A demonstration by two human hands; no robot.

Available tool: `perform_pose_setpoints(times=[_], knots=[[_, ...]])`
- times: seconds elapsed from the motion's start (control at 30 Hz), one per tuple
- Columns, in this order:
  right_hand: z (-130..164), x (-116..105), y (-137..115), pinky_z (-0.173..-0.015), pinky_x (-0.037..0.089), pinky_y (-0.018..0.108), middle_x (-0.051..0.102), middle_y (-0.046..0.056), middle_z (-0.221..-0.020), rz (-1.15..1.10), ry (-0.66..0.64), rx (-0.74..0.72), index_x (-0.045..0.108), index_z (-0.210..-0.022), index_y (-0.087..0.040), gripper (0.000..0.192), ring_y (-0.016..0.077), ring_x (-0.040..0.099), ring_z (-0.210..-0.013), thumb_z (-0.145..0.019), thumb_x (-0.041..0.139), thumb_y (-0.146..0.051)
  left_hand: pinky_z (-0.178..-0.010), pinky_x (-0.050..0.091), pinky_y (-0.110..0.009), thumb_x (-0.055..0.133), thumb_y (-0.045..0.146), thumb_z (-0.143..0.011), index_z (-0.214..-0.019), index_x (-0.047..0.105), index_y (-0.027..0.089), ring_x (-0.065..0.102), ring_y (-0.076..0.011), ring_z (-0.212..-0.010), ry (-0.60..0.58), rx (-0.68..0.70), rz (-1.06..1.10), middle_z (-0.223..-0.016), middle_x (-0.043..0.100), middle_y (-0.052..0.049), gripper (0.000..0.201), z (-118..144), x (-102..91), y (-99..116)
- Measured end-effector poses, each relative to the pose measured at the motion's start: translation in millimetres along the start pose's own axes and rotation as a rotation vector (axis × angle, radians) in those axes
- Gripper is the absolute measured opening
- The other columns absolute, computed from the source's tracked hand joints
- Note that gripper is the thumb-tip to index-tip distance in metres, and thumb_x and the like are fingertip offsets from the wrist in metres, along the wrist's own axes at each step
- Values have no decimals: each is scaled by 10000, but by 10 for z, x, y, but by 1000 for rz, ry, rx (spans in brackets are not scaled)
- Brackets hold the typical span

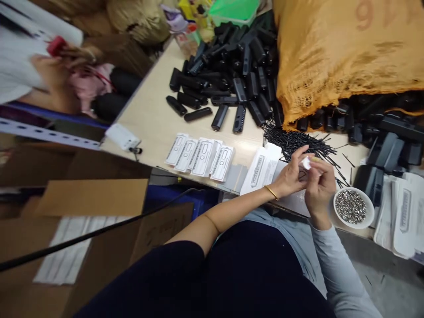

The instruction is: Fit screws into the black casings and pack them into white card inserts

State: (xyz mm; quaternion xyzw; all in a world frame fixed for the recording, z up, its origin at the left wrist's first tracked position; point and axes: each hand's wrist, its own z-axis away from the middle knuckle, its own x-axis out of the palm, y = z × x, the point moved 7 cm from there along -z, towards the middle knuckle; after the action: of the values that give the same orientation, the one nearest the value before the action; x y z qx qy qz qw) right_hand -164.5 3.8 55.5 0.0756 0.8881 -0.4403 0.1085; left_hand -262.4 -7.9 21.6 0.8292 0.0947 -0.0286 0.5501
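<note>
A small crumpled white piece (306,163) sits at the fingertips of both hands, near the table's front edge. My left hand (291,176), with a gold bangle on the wrist, reaches it from the left with bent fingers. From the right, my right hand (319,183) pinches it. What exactly the piece is, I cannot make out. Under the hands lies a clear plastic sheet or bag, partly hidden. A printed white card packet (260,170) lies left of my left hand. Beside my right hand stands a white bowl (370,216) of small shiny metal parts.
Thin black sticks (298,140) lie heaped beyond my hands. Black plastic casings (245,66) pile up at the back, beside a large orange woven sack (347,53). Several printed white packs (202,155) line the front edge. More white cards (402,212) lie right. Another person's hands (59,66) show at left.
</note>
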Motion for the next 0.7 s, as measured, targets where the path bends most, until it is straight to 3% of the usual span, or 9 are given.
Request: perform_pose_setpoints(times=[0.1,0.2,0.27,0.4,0.47,0.57,0.63,0.7], knots=[[-11,-22,83,-866,500,386,648,77,-1008,27,14,91,617,-1000,-165,154,182,626,-958,-942,503,-250,-1062,415,-405,638,424,-842,-1404,81,176,444,-263,-1313,12,-8,-15,-1437,342,-236,829,18,0,-9],[43,52,-23,-940,480,452,655,95,-1069,134,-57,-113,633,-971,-181,181,223,612,-1050,-944,475,-265,-1052,425,-403,635,387,-845,-1357,116,165,444,-255,-1315,4,-23,42,-1391,408,-230,762,9,26,-29],[67,53,-29,-945,483,461,653,97,-1092,127,-43,-142,630,-1000,-180,174,229,609,-1071,-938,485,-252,-1057,418,-417,651,369,-831,-1298,157,166,427,-257,-1331,20,-39,59,-1391,408,-238,709,-12,26,-40],[-17,-75,130,-875,516,407,651,98,-1062,25,57,111,624,-1069,-153,198,206,635,-994,-936,524,-259,-1035,439,-407,706,361,-784,-1214,215,177,454,-258,-1308,10,-113,46,-1388,415,-228,679,-43,47,-51],[-60,-117,124,-864,513,394,659,88,-1016,59,43,130,644,-1044,-153,189,197,636,-952,-931,537,-260,-1033,440,-404,722,367,-767,-1206,230,178,475,-260,-1282,10,-119,19,-1380,428,-212,686,-32,52,-38],[-37,-53,-22,-904,492,406,659,85,-1040,141,-88,-71,667,-982,-167,150,209,618,-1001,-914,548,-227,-1024,444,-397,696,381,-785,-1215,244,165,479,-262,-1269,32,-86,15,-1374,431,-206,660,2,57,-36],[44,-25,-100,-937,476,431,641,97,-1111,139,-94,-198,661,-1028,-174,185,228,596,-1072,-921,519,-228,-1011,452,-383,679,383,-789,-1223,255,139,481,-262,-1259,56,-46,13,-1352,436,-213,654,3,51,-38],[120,6,-90,-998,438,468,606,113,-1198,105,-107,-211,633,-1135,-173,268,245,554,-1164,-946,465,-259,-981,468,-370,692,361,-757,-1214,284,111,511,-264,-1213,57,-47,-28,-1308,460,-212,661,-27,15,-37]])
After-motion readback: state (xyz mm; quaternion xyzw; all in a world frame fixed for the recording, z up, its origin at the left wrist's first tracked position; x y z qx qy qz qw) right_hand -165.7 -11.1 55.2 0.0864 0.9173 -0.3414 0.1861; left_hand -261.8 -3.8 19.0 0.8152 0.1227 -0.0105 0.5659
